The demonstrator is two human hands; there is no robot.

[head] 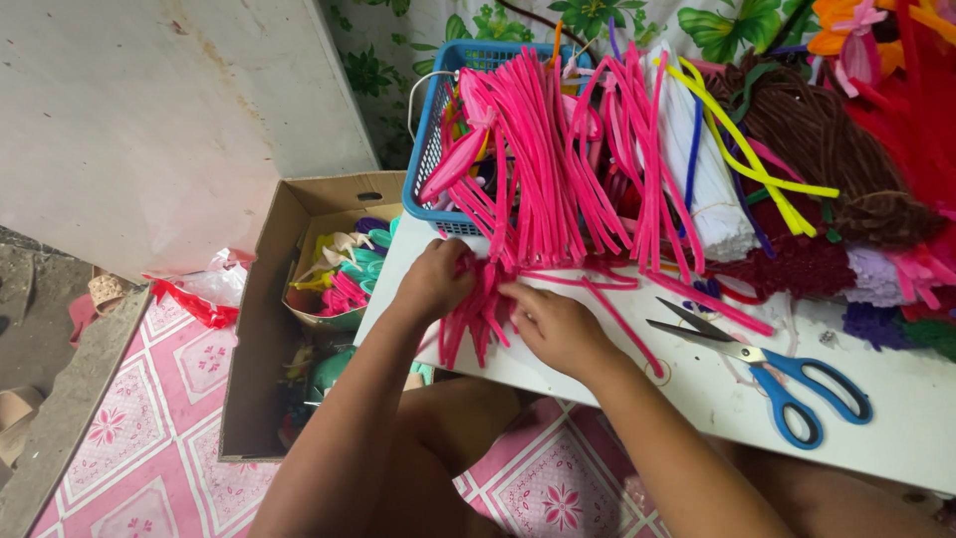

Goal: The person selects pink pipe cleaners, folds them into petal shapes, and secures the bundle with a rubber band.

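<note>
The fingers of the left hand [435,280] are curled together around a bunch of short pink pipe cleaners [476,317], clamping its upper end. The fingers of the right hand [558,327] lie flat and together on the same bunch, pressing it on the white table [896,399]. The bunch sits at the table's near left corner. Just behind it on the table stands a blue basket [430,139] with long pink pipe cleaners [543,159] hanging over its rim. To the right of the bunch, on the table, lie blue-handled scissors [777,374], blades apart. Left of the table, on the floor, stands a cardboard box [254,349] with colourful pieces inside.
</note>
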